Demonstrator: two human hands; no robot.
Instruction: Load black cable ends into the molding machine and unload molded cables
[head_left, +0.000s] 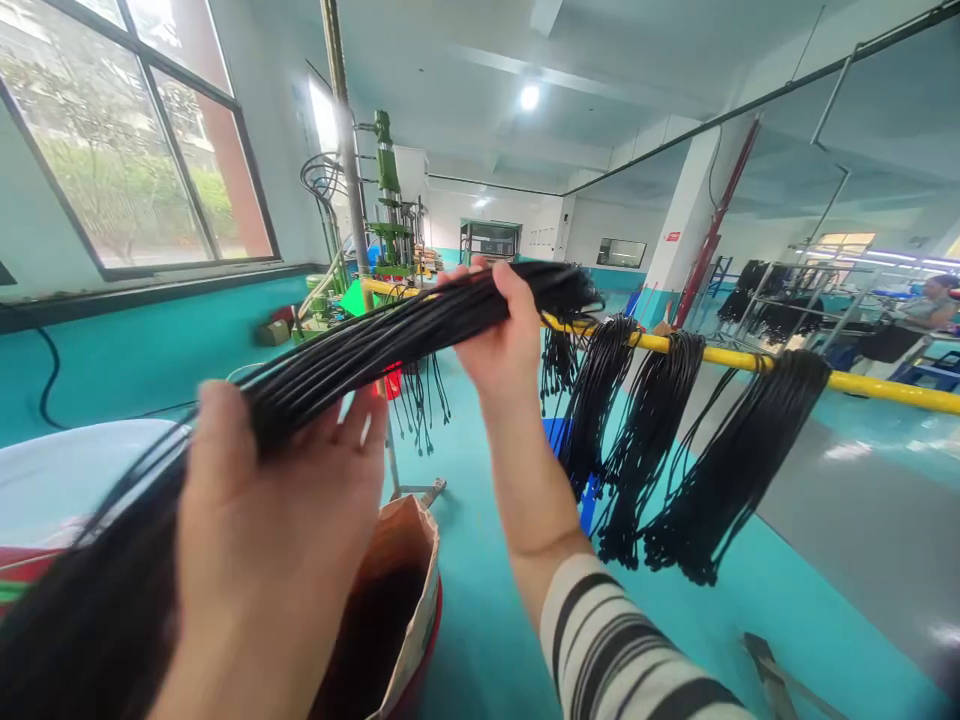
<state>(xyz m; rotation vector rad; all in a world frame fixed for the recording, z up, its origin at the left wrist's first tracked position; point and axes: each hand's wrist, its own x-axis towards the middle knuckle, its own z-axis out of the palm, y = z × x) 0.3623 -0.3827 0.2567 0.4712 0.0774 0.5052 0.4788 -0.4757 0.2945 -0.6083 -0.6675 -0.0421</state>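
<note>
A long bundle of black cables (382,345) stretches between my hands, running from the lower left up toward the middle. My right hand (501,350) grips it near its far end, thumb over the top and fingers wrapped behind. Nearer to me, my left hand (277,520) cradles the bundle from below, its thumb on one side and its fingers curled under the other. The cables' near end drops out of view at the lower left and is blurred. Just beyond my right hand, a yellow rail (720,357) carries several hanging bunches of black cables (742,460).
Below my hands stands a lined bin (420,600) with dark contents. A white round surface (82,460) is at the left. A metal post (349,150) rises near green machinery (386,190). One metal foot (769,670) juts across the floor. A person (922,310) is at the far right.
</note>
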